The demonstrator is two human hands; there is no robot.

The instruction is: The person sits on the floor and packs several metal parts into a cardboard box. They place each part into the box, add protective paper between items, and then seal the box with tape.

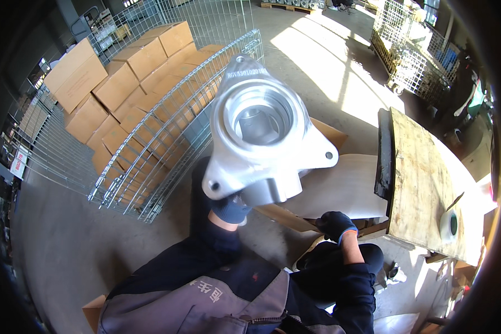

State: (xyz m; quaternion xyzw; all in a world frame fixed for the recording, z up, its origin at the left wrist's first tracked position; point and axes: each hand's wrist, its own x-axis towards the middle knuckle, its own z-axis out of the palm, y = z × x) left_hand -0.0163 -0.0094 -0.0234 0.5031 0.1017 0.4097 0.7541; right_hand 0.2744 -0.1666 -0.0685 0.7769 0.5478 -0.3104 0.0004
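A cast metal housing point(261, 125) with a round bore and a three-holed flange is raised close to the camera. My left hand point(231, 208), in a dark glove, is shut on it from below; the casting hides most of the fingers. Lower and to the right, my right hand point(336, 224), in a dark glove with an orange and blue cuff edge, is at the edge of an open cardboard box point(290, 219). Its fingers are curled and partly hidden, so its hold is unclear. A pale packing sheet point(342, 188) lies over the box, partly behind the casting.
A wire mesh cage point(175, 92) at the left holds stacked cardboard boxes point(144, 58). To the right stands a wooden table point(421, 179) with a roll of tape point(448, 225) on it. A smaller metal part point(396, 273) lies below it. More wire cages point(417, 62) stand farther back.
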